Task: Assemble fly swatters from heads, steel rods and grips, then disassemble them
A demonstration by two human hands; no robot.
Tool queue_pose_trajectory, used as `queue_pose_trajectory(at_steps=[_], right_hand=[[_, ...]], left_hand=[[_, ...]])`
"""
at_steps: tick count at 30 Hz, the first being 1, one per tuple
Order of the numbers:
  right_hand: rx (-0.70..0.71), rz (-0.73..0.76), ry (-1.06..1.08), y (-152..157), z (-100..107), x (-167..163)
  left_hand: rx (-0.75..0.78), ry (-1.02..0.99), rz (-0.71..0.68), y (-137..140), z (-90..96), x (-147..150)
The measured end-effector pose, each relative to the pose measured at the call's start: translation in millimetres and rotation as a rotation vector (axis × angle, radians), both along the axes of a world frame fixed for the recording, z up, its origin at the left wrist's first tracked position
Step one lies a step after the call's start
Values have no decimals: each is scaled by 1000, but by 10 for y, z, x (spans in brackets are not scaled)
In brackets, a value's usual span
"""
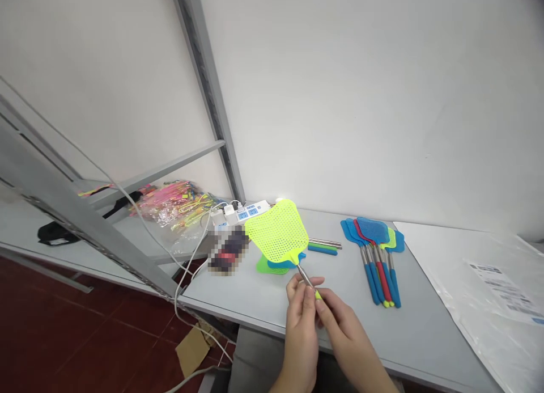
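Note:
A yellow-green fly swatter (278, 233) is held up over the table's front part, its mesh head tilted away to the left. My left hand (301, 316) is closed around its metal shaft. Just to the right, my right hand (342, 325) grips the yellow-green handle; most of that handle is hidden by my fingers. Beneath the raised head lie a green swatter head (272, 267) and a blue one, partly covered. Behind them rest loose metal rods and a blue handle (323, 249). To the right is a bundle of blue, red and yellow-green swatters (380, 262).
A white power strip (250, 212) with plugs and cables sits against the wall. Left of it, beyond a grey metal post (212, 98), lie bags of colourful pieces (178, 206). A blurred dark packet (229, 251) is nearby. White plastic sheeting (476, 302) covers the right side.

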State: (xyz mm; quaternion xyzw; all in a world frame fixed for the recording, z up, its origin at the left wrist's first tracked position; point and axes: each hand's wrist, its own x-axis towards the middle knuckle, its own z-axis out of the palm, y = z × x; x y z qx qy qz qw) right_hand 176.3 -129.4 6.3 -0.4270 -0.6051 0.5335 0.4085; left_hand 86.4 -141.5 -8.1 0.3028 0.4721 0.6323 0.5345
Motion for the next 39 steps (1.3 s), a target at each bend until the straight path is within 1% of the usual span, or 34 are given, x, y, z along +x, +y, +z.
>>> queue_pose_trajectory(at_steps=[2, 4, 9, 13, 16, 19, 21, 25, 27, 29, 30, 32, 33, 34, 36, 37, 39], right_hand=[[-60, 11, -18, -12, -36, -7], [-93, 20, -20, 10, -51, -5], [-162, 81, -10, 92, -4, 3], [-226, 157, -22, 77, 78, 4], [-195, 172, -75, 45, 127, 0], [-149, 128, -127, 45, 144, -13], [-136, 104, -156, 63, 151, -21], [-116, 106, -261, 92, 205, -1], [-78, 102, -340, 97, 244, 57], [-23, 107, -435, 100, 268, 172], [-6, 110, -478, 101, 270, 252], [-15, 108, -533, 105, 256, 439], [-35, 95, -547, 108, 244, 533], [-57, 76, -555, 113, 233, 619], [-86, 35, -559, 129, 222, 740], [-91, 17, -558, 141, 226, 769], [-85, -4, -546, 167, 254, 763]], left_hand=[[-13, -45, -42, 22, 2, -46], [4, -108, -52, 71, 21, -117], [149, -263, -13, 272, 135, -358], [135, -257, 0, 345, 166, -486], [122, -220, -24, 310, 128, -466], [93, -209, -93, 261, 78, -375], [80, -211, -106, 242, 46, -303], [135, -169, -53, 256, 4, -200], [155, -149, -40, 308, 35, -224], [171, -209, 17, 404, 129, -352], [186, -259, 80, 467, 198, -455], [284, -369, 234, 603, 351, -694], [351, -360, 312, 665, 421, -800], [379, -317, 312, 715, 476, -876], [363, -231, 191, 774, 526, -898], [333, -203, 126, 785, 518, -842], [245, -189, 6, 783, 456, -638]])
